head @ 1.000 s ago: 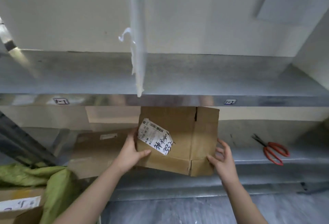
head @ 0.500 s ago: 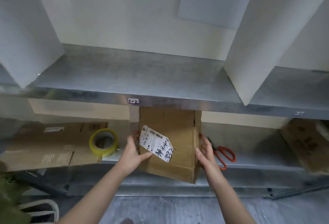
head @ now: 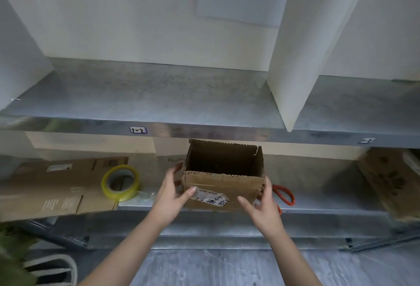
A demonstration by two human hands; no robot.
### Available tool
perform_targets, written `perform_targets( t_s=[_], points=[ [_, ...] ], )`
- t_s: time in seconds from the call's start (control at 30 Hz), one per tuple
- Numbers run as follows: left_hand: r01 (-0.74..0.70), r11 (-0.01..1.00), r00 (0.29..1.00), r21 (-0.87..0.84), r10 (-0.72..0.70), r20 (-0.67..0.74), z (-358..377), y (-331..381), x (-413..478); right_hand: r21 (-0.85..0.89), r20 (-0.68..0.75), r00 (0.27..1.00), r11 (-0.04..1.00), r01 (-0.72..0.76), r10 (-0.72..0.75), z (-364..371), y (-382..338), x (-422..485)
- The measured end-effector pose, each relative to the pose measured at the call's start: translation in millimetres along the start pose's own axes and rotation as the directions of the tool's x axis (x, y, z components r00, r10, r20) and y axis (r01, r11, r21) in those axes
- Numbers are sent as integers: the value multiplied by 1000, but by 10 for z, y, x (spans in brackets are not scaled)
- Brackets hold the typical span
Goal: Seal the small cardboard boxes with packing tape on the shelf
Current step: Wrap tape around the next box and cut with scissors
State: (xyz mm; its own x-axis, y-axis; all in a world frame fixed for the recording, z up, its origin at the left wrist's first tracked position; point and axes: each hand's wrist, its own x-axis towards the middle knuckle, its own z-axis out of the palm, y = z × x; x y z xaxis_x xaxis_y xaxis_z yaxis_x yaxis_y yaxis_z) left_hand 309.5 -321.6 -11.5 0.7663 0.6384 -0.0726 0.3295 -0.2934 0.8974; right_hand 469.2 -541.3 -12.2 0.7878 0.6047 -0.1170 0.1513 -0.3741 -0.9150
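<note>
Item: small cardboard box [head: 223, 181], held between the two hands at the front edge of the lower shelf [head: 318, 204]; tipped since half a second ago from its labelled side to its open top, the dark interior showing and no flap closed. Left hand [head: 171, 197] clasps the near-left corner, thumb on the shipping label [head: 211, 197]; right hand [head: 261, 206] open at the near-right corner, contact uncertain. Packing tape roll [head: 120, 183] left of the left hand, red scissors [head: 284, 194] behind the right; sealing apparently not begun, flaps to fold first.
</note>
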Motion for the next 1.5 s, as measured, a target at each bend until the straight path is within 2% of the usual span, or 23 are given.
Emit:
perform_targets(
  t_s=[0.13, 0.2, 0.27, 0.33, 0.43, 0.53, 0.63, 0.73, 0.9, 1.07, 1.27, 1.37, 1.43, 1.5],
  points=[
    [-113, 990, 994, 90, 111, 27, 99, 105, -39, 19, -11, 997, 997, 75, -75, -172, 15, 91],
    [-162, 984, 987, 77, 160, 30, 154, 151, -65, 7, -28, 992, 992, 124, -124, -224, 19, 98],
    [-178, 983, 984, 38, 177, 11, 201, 214, -73, 45, -29, 994, 994, 104, -103, -269, 22, 122],
    [-144, 987, 989, 67, 146, -22, 232, 271, -59, 111, -18, 999, 993, 37, -35, -322, 9, 187],
    [5, 987, 998, 159, 4, -56, 171, 353, 60, 105, -15, 999, 994, -27, 29, -452, -75, 358],
    [57, 991, 995, 119, -66, 71, 19, 493, 282, 80, 84, 995, 995, -61, 55, -595, -197, 578],
    [115, 992, 969, 46, -122, 213, -77, 636, 487, -36, 211, 974, 997, -74, 80, -683, -317, 777],
    [127, 992, 951, 20, -128, 281, -78, 652, 555, -63, 262, 962, 996, -65, 80, -713, -353, 869],
    [-17, 991, 985, 134, -6, 170, -26, 484, 399, -56, 186, 979, 994, 98, -87, -639, -188, 726],
    [15, 998, 998, 54, -18, 55, 49, 410, 242, -23, 79, 993, 996, 84, -82, -507, -122, 612],
    [75, 992, 997, 106, -78, 27, -111, 389, 282, 22, 113, 993, 999, 27, -29, -294, -266, 595],
    [106, 994, 991, 27, -108, 83, -181, 347, 204, 54, 134, 991, 999, -1, -7, -239, -279, 540],
    [110, 992, 988, -57, -102, 118, -179, 342, 133, 135, 159, 987, 990, -49, 27, -305, -253, 518],
    [92, 993, 985, -70, -81, 149, -136, 352, 91, 185, 163, 986, 980, -75, 45, -385, -214, 506]
  ],
)
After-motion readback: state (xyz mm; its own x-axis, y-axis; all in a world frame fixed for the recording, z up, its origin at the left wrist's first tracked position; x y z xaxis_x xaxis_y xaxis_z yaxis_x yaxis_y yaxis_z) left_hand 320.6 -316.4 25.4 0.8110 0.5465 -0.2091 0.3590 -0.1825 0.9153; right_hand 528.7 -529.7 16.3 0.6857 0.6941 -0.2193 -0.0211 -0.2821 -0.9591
